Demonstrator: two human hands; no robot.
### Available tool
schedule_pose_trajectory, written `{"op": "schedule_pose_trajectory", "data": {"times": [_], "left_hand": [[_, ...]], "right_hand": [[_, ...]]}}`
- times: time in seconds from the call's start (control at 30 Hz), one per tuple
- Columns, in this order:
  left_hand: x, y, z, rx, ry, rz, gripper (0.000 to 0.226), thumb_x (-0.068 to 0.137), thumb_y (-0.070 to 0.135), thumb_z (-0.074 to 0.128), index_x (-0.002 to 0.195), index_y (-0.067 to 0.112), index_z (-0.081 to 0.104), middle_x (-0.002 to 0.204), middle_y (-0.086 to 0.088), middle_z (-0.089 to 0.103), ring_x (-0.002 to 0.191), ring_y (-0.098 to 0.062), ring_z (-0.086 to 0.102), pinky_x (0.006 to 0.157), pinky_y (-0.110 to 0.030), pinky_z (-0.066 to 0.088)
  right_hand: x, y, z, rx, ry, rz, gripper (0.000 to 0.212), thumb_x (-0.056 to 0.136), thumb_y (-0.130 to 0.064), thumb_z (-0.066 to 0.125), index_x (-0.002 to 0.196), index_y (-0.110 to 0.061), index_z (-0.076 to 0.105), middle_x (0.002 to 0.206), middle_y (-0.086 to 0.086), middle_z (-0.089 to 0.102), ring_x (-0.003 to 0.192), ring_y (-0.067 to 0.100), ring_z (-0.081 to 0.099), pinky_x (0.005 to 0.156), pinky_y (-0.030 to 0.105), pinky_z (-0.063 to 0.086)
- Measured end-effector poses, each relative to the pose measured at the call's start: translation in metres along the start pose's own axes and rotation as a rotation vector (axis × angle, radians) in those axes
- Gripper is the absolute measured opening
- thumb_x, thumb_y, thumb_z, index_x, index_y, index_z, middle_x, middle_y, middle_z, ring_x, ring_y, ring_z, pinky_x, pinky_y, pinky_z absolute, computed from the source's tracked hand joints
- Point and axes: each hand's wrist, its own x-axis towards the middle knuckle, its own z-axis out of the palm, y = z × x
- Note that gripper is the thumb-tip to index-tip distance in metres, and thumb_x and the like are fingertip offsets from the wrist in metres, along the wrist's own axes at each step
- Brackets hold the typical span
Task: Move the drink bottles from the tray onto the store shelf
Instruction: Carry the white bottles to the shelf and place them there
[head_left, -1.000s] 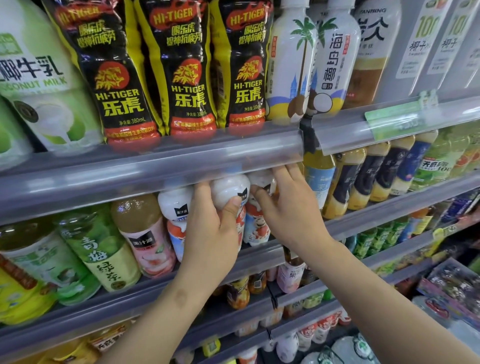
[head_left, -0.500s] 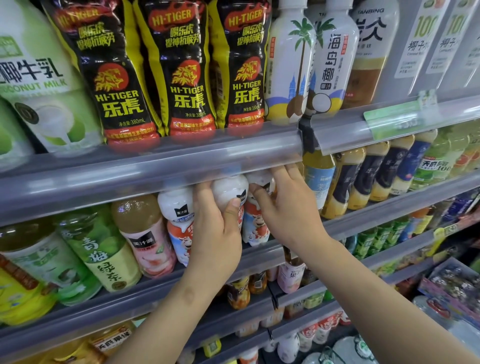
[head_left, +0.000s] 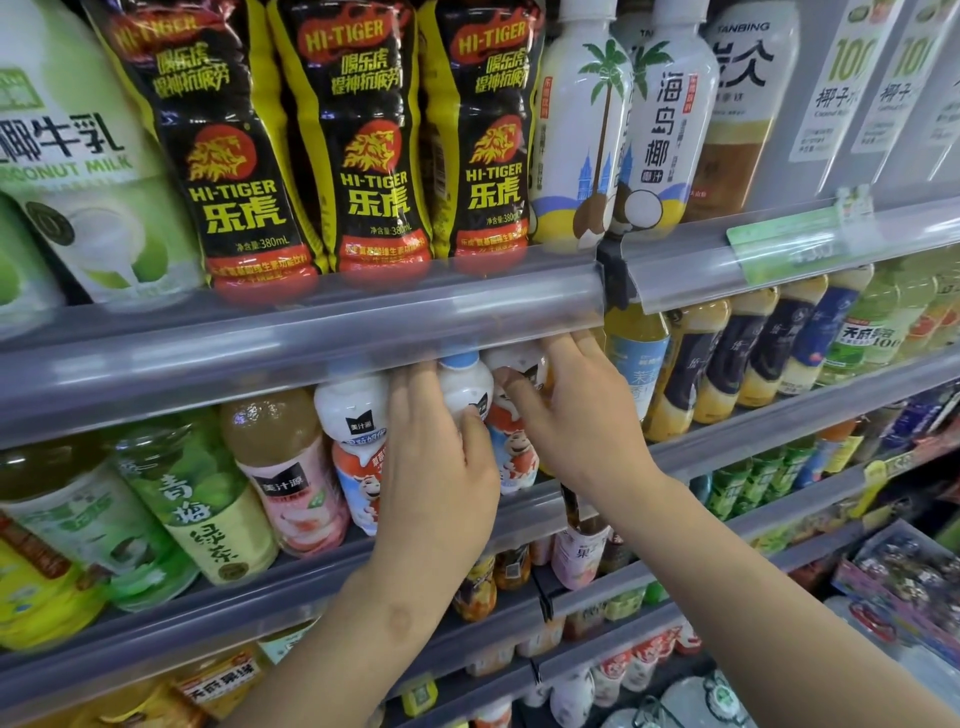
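Observation:
Both my hands reach into the middle shelf of a store drink rack. My left hand wraps a white milk-drink bottle with a light blue cap, thumb on its front. My right hand rests on the neighbouring white bottle with a cartoon cow label, fingers curled over its top under the price rail. A third bottle of the same kind stands just left of my left hand. No tray is in view.
The upper shelf holds black Hi-Tiger bottles and white coconut drinks behind a clear price rail. Green tea and peach juice stand left, yellow tea bottles right. Lower shelves are packed with small bottles.
My left hand has slid a little to the right and up around the white bottle. My right hand stays on the neighbouring bottle, almost unmoved.

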Motion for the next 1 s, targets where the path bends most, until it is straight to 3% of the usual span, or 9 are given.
{"op": "schedule_pose_trajectory", "data": {"times": [0.07,0.2,0.33,0.53,0.67,0.77,0.87,1.0], "left_hand": [[0.002,0.002,-0.001,0.053,0.005,0.033,0.054,0.101,0.005,0.054,0.149,0.019,0.032,0.115,0.007,0.042,0.102,-0.002,0.039,0.079,-0.009,0.035],[0.005,0.000,-0.006,0.240,0.015,0.144,0.057,0.093,-0.008,0.060,0.147,0.001,0.042,0.129,-0.019,0.054,0.118,-0.024,0.039,0.097,-0.031,0.037],[0.013,-0.008,-0.014,0.414,-0.002,0.211,0.056,0.089,-0.005,0.067,0.142,-0.001,0.051,0.134,-0.026,0.057,0.127,-0.044,0.046,0.106,-0.054,0.042],[0.022,-0.017,-0.021,0.530,-0.002,0.324,0.047,0.086,0.001,0.075,0.130,-0.004,0.058,0.119,-0.027,0.068,0.113,-0.040,0.050,0.098,-0.039,0.032],[0.024,-0.017,-0.023,0.564,0.014,0.380,0.048,0.083,0.012,0.080,0.124,-0.005,0.060,0.109,-0.025,0.070,0.107,-0.038,0.053,0.093,-0.040,0.033],[0.027,-0.013,-0.028,0.607,-0.009,0.342,0.052,0.078,0.023,0.086,0.119,-0.001,0.064,0.102,-0.020,0.073,0.099,-0.041,0.066,0.090,-0.043,0.042],[0.031,-0.011,-0.036,0.653,-0.030,0.312,0.044,0.074,0.023,0.091,0.105,0.001,0.069,0.086,-0.019,0.077,0.083,-0.040,0.074,0.082,-0.050,0.055],[0.032,-0.014,-0.042,0.660,-0.048,0.333,0.046,0.073,0.020,0.091,0.109,0.001,0.069,0.090,-0.020,0.078,0.084,-0.041,0.075,0.081,-0.054,0.056]], "right_hand": [[-0.001,-0.001,0.000,0.006,0.010,-0.007,0.031,0.096,-0.025,0.071,0.121,-0.009,0.062,0.116,0.011,0.063,0.095,0.031,0.064,0.071,0.028,0.039],[-0.003,-0.003,-0.002,0.018,0.015,-0.023,0.033,0.095,-0.025,0.072,0.122,-0.009,0.061,0.117,0.011,0.063,0.089,0.032,0.065,0.069,0.028,0.038],[-0.006,-0.003,-0.004,0.007,0.022,-0.046,0.034,0.094,-0.026,0.074,0.120,-0.008,0.061,0.113,0.011,0.065,0.081,0.033,0.067,0.065,0.029,0.039],[-0.009,-0.002,-0.004,-0.041,0.074,-0.066,0.038,0.093,-0.029,0.076,0.121,-0.007,0.062,0.109,0.010,0.067,0.073,0.031,0.067,0.060,0.030,0.037],[-0.011,-0.005,-0.001,-0.056,0.127,-0.059,0.035,0.089,-0.024,0.081,0.111,-0.003,0.063,0.094,0.011,0.066,0.067,0.032,0.064,0.057,0.028,0.035],[-0.011,-0.007,0.001,-0.065,0.152,-0.052,0.036,0.086,-0.021,0.085,0.105,0.000,0.064,0.088,0.013,0.066,0.064,0.035,0.063,0.054,0.029,0.035],[-0.011,-0.008,0.003,-0.063,0.146,-0.048,0.036,0.085,-0.021,0.085,0.104,0.000,0.064,0.085,0.013,0.064,0.062,0.034,0.061,0.053,0.029,0.035],[-0.013,-0.009,0.002,-0.052,0.112,-0.051,0.036,0.088,-0.019,0.083,0.111,0.000,0.063,0.090,0.013,0.064,0.066,0.033,0.062,0.056,0.030,0.036]]}}
